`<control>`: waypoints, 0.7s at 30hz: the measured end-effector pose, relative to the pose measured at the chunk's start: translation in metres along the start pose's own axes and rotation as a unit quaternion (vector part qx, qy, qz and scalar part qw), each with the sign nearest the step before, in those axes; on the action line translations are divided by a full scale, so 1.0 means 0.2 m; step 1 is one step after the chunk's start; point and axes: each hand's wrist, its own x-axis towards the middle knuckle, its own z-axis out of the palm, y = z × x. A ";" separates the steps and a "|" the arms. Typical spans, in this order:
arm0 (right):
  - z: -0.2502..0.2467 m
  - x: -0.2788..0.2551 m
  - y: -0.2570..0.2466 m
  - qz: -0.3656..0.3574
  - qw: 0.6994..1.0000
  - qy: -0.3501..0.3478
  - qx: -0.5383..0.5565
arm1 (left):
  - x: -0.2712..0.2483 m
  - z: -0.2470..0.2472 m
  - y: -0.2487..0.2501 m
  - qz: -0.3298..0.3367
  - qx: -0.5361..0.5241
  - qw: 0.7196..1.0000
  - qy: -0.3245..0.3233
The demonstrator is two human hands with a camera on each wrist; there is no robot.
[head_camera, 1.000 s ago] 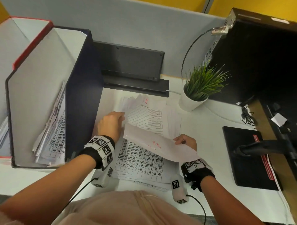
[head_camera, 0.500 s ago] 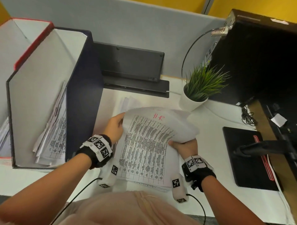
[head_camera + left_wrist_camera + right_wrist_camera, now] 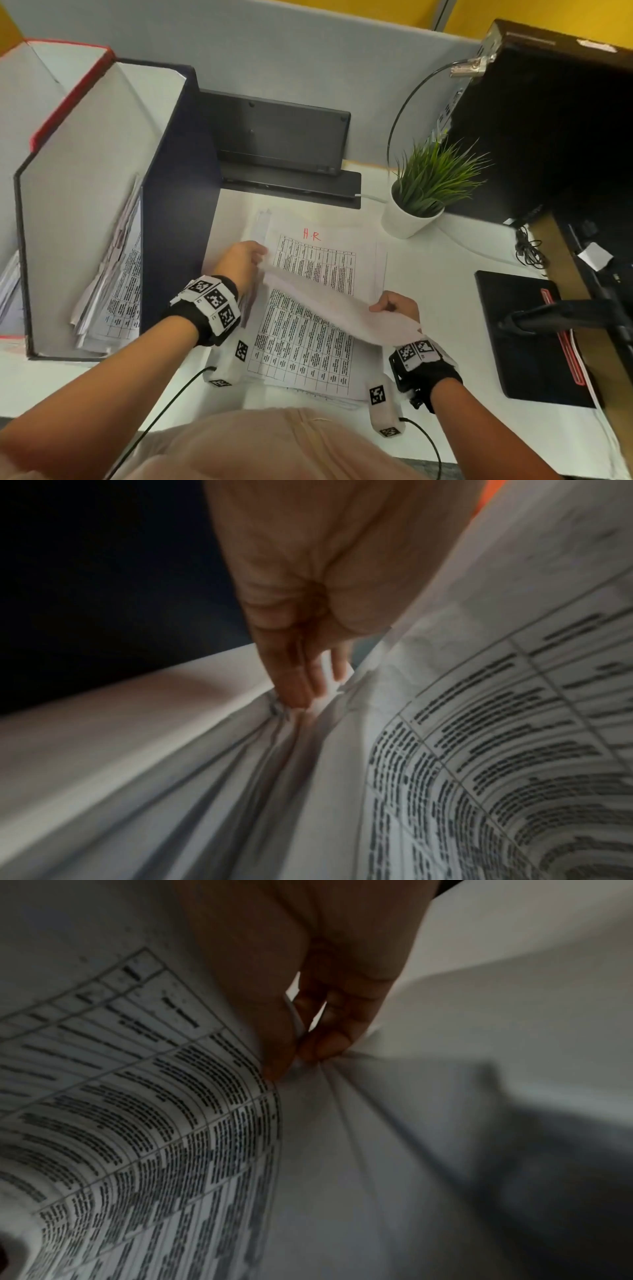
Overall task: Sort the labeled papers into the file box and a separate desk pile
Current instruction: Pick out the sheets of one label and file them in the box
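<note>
**Pinched at both side edges, one sheet is lifted off the stack**

Pinched between thumb and fingers, the lifted sheet (image 3: 337, 310) is held by the left hand (image 3: 239, 262) at its far-left edge and by the right hand (image 3: 397, 305) at its near-right edge, so that it hangs bowed between them, blank side up, just above the paper stack (image 3: 308, 342) on the desk (image 3: 445, 260). Creases are seen fanning out from the right fingertips (image 3: 325, 1045) in the right wrist view, and the left fingers (image 3: 301, 688) are seen tucked into the edges of several sheets. Below, a page marked "H.R" (image 3: 311, 235) in red is exposed on the stack. Paper of this kind is judged light, limp and easily creased or torn; a two-edge hold is best kept, or a flat support given. Slipping between sheets is likely, so a single sheet should be separated with care. The file box (image 3: 178, 192) stands to the left, with papers (image 3: 120, 284) already leaning inside it. Which label the held sheet carries cannot be told
</note>
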 end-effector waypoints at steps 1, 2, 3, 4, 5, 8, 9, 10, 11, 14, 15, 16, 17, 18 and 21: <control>-0.01 0.01 0.00 0.016 1.000 0.004 0.008 | 0.00 0.00 0.00 -0.027 0.031 0.999 0.029; 0.00 0.01 0.00 0.013 1.000 0.006 -0.004 | 0.00 -0.01 0.01 -0.052 0.066 0.996 0.037; 0.00 0.01 0.00 0.007 0.999 -0.005 -0.035 | -0.01 -0.02 0.01 -0.073 0.094 0.992 0.031; 0.01 0.00 -0.01 0.002 0.997 -0.012 -0.074 | -0.01 -0.02 0.02 -0.090 0.110 0.990 0.019; 0.01 0.01 0.00 -0.001 0.996 -0.007 -0.092 | 0.00 -0.02 0.03 -0.102 0.119 0.988 0.009; 0.00 0.02 0.03 -0.013 1.000 0.013 -0.011 | 0.00 -0.01 0.06 -0.116 0.156 0.981 0.001; 0.01 0.01 0.02 -0.011 1.000 0.009 0.009 | -0.01 0.00 0.07 -0.112 0.154 0.982 0.010; 0.02 0.01 0.03 -0.009 1.000 0.009 0.027 | -0.01 0.01 0.08 -0.104 0.140 0.984 0.024; 0.02 0.01 0.03 -0.019 0.999 0.012 0.044 | -0.01 0.01 0.08 -0.094 0.124 0.987 0.039; 0.03 0.01 0.02 0.014 0.994 0.015 0.110 | -0.02 0.02 0.06 -0.062 0.108 0.990 0.061; 0.03 0.02 0.03 0.035 0.991 0.013 0.125 | -0.02 0.02 0.06 -0.051 0.101 0.992 0.058; 0.04 0.03 0.02 0.051 0.989 0.014 0.135 | -0.02 0.02 0.05 -0.041 0.088 0.994 0.054; 0.04 0.03 0.02 0.058 0.989 0.021 0.136 | -0.02 0.02 0.04 -0.030 0.072 0.996 0.050; 0.03 0.03 0.03 0.063 0.988 0.028 0.140 | -0.03 0.03 0.03 -0.021 0.060 0.997 0.048; 0.02 0.03 0.04 0.032 0.993 0.027 0.112 | -0.05 0.04 0.01 0.024 0.065 0.996 0.059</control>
